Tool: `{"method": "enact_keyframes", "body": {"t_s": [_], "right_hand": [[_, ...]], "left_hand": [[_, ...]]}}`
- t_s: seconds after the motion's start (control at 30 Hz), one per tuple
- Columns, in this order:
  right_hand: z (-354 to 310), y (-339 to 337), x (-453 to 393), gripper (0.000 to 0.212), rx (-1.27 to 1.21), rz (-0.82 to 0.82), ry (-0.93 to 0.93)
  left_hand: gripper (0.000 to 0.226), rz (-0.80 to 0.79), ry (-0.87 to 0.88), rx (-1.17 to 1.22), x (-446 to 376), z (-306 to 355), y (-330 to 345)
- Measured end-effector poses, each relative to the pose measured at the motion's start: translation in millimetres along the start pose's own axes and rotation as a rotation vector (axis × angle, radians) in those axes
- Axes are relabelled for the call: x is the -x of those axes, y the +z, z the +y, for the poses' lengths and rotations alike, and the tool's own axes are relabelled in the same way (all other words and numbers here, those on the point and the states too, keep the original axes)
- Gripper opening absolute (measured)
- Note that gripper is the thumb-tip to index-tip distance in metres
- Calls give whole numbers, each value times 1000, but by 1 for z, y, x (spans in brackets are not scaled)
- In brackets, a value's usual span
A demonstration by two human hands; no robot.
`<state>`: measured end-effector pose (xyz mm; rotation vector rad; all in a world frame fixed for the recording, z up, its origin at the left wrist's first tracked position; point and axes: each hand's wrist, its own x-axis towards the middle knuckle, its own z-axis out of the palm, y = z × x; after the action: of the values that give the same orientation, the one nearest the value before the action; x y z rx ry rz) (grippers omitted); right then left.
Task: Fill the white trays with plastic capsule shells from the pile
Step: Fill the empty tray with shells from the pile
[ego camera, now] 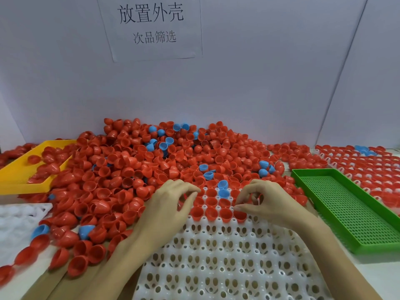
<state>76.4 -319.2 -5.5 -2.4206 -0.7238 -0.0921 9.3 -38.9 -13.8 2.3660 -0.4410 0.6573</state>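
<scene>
A big pile of red and blue capsule shells covers the table's middle. In front of it lies a white tray with many holes. Its far rows hold red shells and two blue shells. My left hand is at the tray's far left corner, fingers curled around red shells. My right hand is over the tray's far right part, fingers pinching a red shell and touching another shell in the front filled row.
A yellow tray with some red shells sits at the left. A green perforated tray lies at the right. Behind it is a filled white tray. Another white tray shows at the left edge. A wall with a paper sign stands behind.
</scene>
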Motion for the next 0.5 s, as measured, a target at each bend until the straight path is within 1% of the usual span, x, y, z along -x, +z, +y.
{"method": "enact_keyframes", "body": {"t_s": [0.07, 0.17, 0.23, 0.33, 0.43, 0.5], "right_hand": [[1, -1, -1, 11, -31, 62, -15], [5, -5, -2, 24, -120, 192, -16], [8, -6, -2, 30, -140, 252, -15], [12, -5, -2, 30, -144, 281, -2], [14, -5, -4, 31, -136, 296, -3], [15, -3, -4, 31, -140, 309, -2]], "left_hand": [[19, -36, 49, -87, 1, 0, 2], [19, -39, 43, -87, 0, 2, 2], [17, 0, -23, 2, -2, 3, 4], [18, 83, -183, 105, -15, 1, 8], [19, 126, -272, 77, -45, -9, 9], [17, 92, -301, 30, -72, -15, 7]]}}
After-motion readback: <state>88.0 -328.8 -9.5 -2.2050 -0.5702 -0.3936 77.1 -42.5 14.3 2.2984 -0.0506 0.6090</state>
